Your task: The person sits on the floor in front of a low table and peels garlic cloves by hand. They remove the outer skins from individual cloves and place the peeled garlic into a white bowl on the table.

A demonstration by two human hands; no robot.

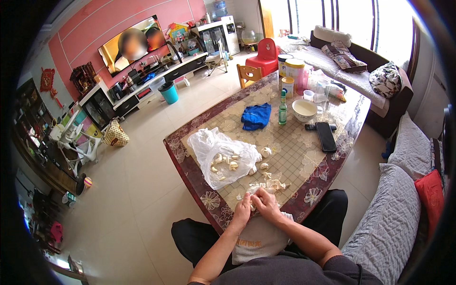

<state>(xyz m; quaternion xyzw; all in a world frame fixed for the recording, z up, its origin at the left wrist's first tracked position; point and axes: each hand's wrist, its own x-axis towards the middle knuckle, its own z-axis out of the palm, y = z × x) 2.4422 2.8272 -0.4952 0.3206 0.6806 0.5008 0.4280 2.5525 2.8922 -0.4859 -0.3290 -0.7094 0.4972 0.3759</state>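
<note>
Close together at the table's near edge, my left hand (242, 211) and my right hand (267, 206) pinch a small pale piece of garlic (253, 207), mostly hidden by the fingers. Just beyond them lies a heap of papery garlic skins (271, 186). A thin white plastic bag (210, 142) is spread to the left, with several peeled garlic cloves (233, 165) on it. Beside the bag's right edge sit a whole garlic bulb (265, 152) and a smaller one (264, 166). A light cloth (262, 238) covers my lap.
The patterned table (285, 142) bears a blue cloth (256, 116), a green glass bottle (282, 110), a bowl (304, 109), a smartphone (326, 137) over a remote control (310, 127), and several cans (294, 69) at the far end. A quilted sofa (388, 221) stands on my right.
</note>
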